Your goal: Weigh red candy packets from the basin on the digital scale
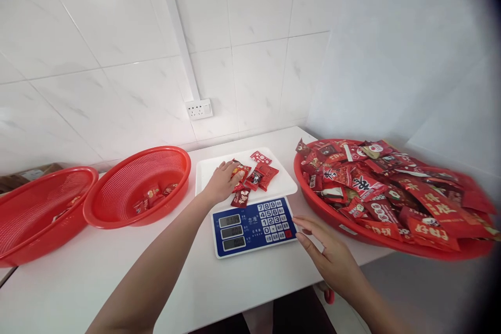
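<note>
The small heap of red packets (pixel 256 173) lies on the white pan (pixel 207 168) of the scale (pixel 250 227), toward the pan's middle and right. The left hand (pixel 224 180) lies on the heap's left edge with its fingers curled lightly over one packet; whether it pinches that packet or only touches it I cannot tell. The right hand (pixel 332 255) is released, palm down and fingers spread, hovering just off the scale's front right corner and touching nothing. As I judge it, the work goes best with a light touch: any weight from the hand on the pan would falsify the reading, so packets should be lifted or dropped cleanly and the hand taken clear before looking at the displays, whose digits are too blurred to read here. Right of the scale stands a wide red tray (pixel 324 215) piled with packets. Left of the scale sits a red basket (pixel 117 221) holding a few packets, and beyond it a second red basket (pixel 23 253), all on the white table (pixel 97 282).
</note>
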`<state>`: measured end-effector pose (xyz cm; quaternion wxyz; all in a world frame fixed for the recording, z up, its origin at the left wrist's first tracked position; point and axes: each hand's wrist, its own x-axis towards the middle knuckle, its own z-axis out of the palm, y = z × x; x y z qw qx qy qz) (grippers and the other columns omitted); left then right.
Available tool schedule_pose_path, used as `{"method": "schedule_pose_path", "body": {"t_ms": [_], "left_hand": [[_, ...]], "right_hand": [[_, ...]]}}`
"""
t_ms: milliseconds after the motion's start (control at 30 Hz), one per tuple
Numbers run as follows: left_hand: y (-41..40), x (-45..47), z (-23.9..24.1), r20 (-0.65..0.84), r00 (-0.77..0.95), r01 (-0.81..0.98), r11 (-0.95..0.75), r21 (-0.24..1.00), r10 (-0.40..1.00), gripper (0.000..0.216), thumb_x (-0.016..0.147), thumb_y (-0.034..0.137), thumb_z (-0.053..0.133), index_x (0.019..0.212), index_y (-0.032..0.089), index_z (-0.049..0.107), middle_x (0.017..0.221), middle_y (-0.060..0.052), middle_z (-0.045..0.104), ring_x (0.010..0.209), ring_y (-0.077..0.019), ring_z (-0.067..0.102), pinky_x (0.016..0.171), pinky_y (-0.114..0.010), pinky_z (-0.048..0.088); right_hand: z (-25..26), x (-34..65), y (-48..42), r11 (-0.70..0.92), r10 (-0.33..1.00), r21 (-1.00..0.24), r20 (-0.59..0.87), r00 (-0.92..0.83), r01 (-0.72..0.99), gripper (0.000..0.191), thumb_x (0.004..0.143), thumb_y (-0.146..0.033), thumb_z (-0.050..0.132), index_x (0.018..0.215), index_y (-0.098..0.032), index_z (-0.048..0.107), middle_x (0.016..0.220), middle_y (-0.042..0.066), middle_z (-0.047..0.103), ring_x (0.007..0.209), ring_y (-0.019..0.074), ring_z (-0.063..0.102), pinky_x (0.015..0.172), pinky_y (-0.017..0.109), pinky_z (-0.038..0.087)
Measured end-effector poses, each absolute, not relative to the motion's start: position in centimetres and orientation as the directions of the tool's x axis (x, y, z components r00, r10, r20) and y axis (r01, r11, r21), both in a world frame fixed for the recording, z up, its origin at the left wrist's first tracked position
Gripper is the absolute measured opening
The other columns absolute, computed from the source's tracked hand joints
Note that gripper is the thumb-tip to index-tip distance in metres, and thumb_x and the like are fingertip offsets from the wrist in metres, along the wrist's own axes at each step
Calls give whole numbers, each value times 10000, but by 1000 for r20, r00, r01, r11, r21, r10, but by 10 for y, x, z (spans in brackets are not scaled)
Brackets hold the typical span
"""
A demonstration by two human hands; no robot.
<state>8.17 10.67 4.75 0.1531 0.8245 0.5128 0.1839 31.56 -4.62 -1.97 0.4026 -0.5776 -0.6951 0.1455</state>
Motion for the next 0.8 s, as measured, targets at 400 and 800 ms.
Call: {"method": "schedule_pose_path", "body": {"t_ms": [400, 800], "left_hand": [[55, 44, 59, 115, 293, 783, -307, 541, 949, 517, 875, 534, 294, 1276, 241, 438, 1397, -46, 410, 1362, -228, 188, 1088, -435, 237], [48, 31, 51, 152, 288, 780, -324, 535, 945, 499, 871, 535, 306, 1260, 263, 461, 1383, -47, 428, 1359, -229, 200, 1076, -446, 258]], "right_hand": [[-27, 309, -40, 308, 921, -677, 388, -31, 669, 327, 850, -418, 445, 1067, -238, 611, 1109, 73, 641, 990, 218, 612, 857, 381, 521], [-25, 303, -40, 308, 926, -691, 374, -41, 654, 333, 850, -425, 439, 1075, -251, 611, 1114, 73, 639, 1006, 226, 604, 859, 397, 519]]}}
